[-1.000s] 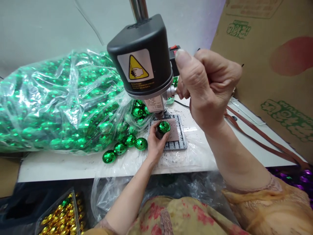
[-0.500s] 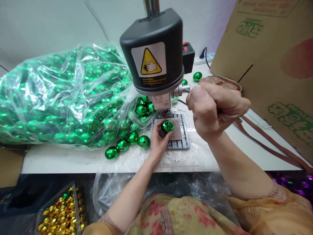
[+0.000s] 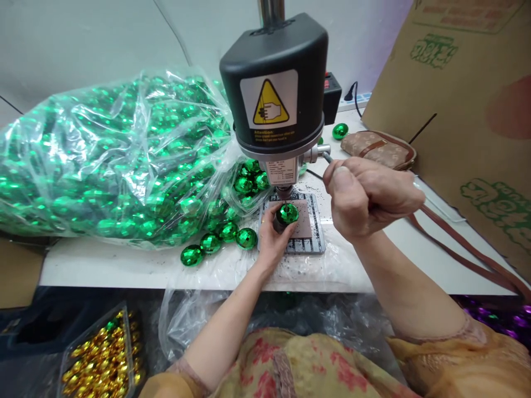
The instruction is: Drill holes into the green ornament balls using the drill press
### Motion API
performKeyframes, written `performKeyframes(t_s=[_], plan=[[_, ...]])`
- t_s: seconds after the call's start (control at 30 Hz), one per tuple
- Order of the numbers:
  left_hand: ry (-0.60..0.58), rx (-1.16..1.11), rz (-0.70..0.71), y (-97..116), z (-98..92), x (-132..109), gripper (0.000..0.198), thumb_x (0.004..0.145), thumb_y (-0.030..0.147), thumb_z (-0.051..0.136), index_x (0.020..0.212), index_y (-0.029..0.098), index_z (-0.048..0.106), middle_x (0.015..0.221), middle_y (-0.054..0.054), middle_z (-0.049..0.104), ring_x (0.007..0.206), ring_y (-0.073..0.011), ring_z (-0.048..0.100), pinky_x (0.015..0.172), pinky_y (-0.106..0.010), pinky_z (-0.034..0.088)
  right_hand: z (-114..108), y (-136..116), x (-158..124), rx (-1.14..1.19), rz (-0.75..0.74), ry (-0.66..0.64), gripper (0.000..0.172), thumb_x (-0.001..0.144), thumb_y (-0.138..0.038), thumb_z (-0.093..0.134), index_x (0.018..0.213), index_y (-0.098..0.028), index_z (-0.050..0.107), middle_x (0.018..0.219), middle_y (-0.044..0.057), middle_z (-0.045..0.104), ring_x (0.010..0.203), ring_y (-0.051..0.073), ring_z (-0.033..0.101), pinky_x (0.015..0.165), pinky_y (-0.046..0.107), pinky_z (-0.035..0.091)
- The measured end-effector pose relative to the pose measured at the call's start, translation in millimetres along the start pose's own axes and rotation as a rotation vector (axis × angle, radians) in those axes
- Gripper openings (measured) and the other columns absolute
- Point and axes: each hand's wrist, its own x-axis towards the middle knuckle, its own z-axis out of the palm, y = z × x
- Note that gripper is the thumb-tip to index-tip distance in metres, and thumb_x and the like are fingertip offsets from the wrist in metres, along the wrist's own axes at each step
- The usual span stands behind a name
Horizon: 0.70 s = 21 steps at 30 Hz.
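Observation:
A black-headed drill press with a yellow warning label stands in front of me. Under its chuck, a shiny green faceted bauble sits in a dark round holder on the slotted metal base. My left hand is closed around the holder and the bauble, thumb on the near right side. The thin bit comes down to the bauble's top; how deep it goes I cannot tell. My right hand is closed in a fist on the press's lever, its grip end hidden.
Left of the press lies a large clear bag full of green baubles, with several loose baubles before it. A brown purse and a cardboard box stand at right. Below the table is a bin of gold baubles.
My right hand has come down a little with the lever. The view has shifted slightly, so the press appears further right. My left hand keeps its hold at the base.

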Motion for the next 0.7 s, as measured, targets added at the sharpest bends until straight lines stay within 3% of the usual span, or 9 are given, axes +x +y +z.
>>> performKeyframes(t_s=[0.37,0.57,0.7], plan=[[0.010,0.008,0.021,-1.0,0.0,-0.3,0.050,0.083,0.032,0.077,0.128,0.022,0.058,0.128,-0.009,0.065,0.127,-0.0274,0.060,0.111,-0.044,0.045,-8.7,0.6,-6.1,0.093,-0.098,-0.115,0.045,0.079,0.001,0.054,0.056,-0.019,0.021,0.052,-0.007,0.023,0.041,0.003,0.025,0.040,0.024,0.030],[0.054,0.067,0.042,-8.8,4.8,-1.8,0.050,0.084,0.032,0.077,0.129,0.022,0.057,0.125,-0.011,0.067,0.121,-0.0268,0.064,0.104,-0.045,0.051,2.6,-11.1,25.7,-0.046,0.162,-0.034,0.049,0.090,-0.013,0.061,0.050,-0.018,0.033,0.045,-0.006,0.033,0.040,0.006,0.039,0.041,0.027,0.027],[0.193,0.241,0.248,6.2,-2.4,-24.6,0.047,0.082,0.031,0.078,0.122,0.021,0.058,0.113,-0.010,0.068,0.108,-0.0253,0.068,0.095,-0.043,0.056,12.5,-7.7,49.8,0.028,0.314,-0.004,0.047,0.090,-0.017,0.065,0.051,-0.020,0.040,0.045,-0.007,0.034,0.038,0.006,0.034,0.041,0.029,0.030]])
